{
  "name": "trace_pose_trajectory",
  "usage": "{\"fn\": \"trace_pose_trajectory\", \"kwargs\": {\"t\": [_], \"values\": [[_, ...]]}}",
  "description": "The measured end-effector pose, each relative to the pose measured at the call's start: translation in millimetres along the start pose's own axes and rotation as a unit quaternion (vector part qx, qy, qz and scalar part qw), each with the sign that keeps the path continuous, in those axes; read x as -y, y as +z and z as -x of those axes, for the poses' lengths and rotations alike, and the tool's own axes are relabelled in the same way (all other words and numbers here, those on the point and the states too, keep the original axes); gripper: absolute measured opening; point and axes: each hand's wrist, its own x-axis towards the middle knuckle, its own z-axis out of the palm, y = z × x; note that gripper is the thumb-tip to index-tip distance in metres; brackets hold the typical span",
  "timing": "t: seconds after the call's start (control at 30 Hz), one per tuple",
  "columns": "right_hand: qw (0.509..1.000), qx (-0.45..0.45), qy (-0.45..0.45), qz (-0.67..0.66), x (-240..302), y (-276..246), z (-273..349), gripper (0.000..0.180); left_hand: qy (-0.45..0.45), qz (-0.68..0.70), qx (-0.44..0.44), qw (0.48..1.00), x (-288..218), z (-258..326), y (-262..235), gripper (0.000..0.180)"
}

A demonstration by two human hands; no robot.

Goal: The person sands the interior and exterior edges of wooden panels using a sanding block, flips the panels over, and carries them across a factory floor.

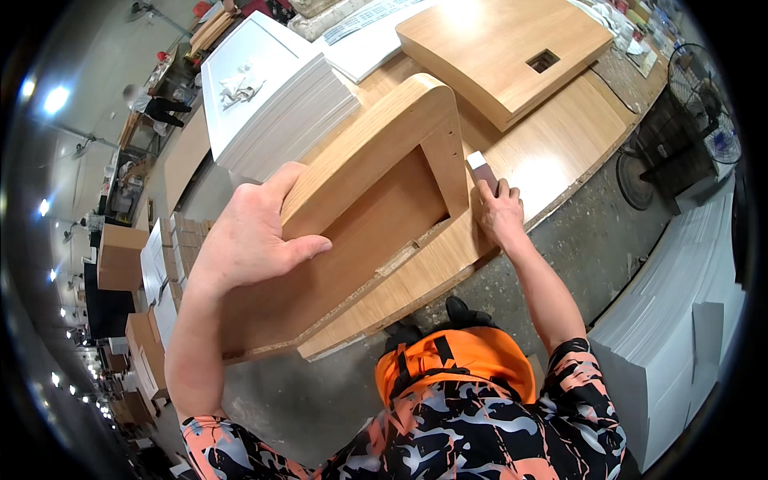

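Observation:
A hollow wooden panel (376, 152) with a rounded corner stands tilted on the wood-topped table (552, 172), its recessed side facing me. My left hand (260, 232) grips its upper edge, thumb over the inner side and fingers behind. Beside the panel's right end, my right hand (502, 214) is closed around a small block (485, 172), grey-brown with a white end. Whether the block touches the panel, I cannot tell. Another wooden panel (488, 48), with a square hole near one corner, lies flat farther back on the table.
A stack of white panels (276, 104) with a crumpled cloth on top stands at the back left. Pale sheets (672, 320) are piled at the right, near a black fan (704, 104). Cardboard boxes (120, 256) stand at the left; another person (156, 106) is far off.

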Motion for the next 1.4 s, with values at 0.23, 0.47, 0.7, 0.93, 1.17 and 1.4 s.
{"fn": "trace_pose_trajectory", "kwargs": {"t": [0.23, 0.47, 0.7, 0.93, 1.17, 1.4], "values": [[0.999, -0.033, -0.040, 0.011, -4, 11, 3, 0.064, -0.009, -0.053, -0.016, 0.998, -17, 13, 9, 0.053], [0.992, -0.050, -0.049, -0.104, -7, 5, 57, 0.069, 0.000, -0.081, -0.014, 0.997, -28, 19, 13, 0.053], [0.972, -0.060, -0.092, -0.207, 4, -15, 137, 0.060, 0.072, -0.104, -0.044, 0.991, -35, 18, 20, 0.047], [0.958, -0.009, -0.201, -0.206, 12, -24, 183, 0.061, 0.078, -0.090, -0.041, 0.992, -50, 1, 24, 0.049], [0.953, 0.005, -0.241, -0.183, 33, -16, 172, 0.066, 0.036, -0.146, -0.005, 0.989, -70, -10, 23, 0.047], [0.963, -0.015, -0.226, -0.148, 67, -9, 141, 0.063, 0.066, -0.126, -0.034, 0.989, -57, -13, 24, 0.039]]}}
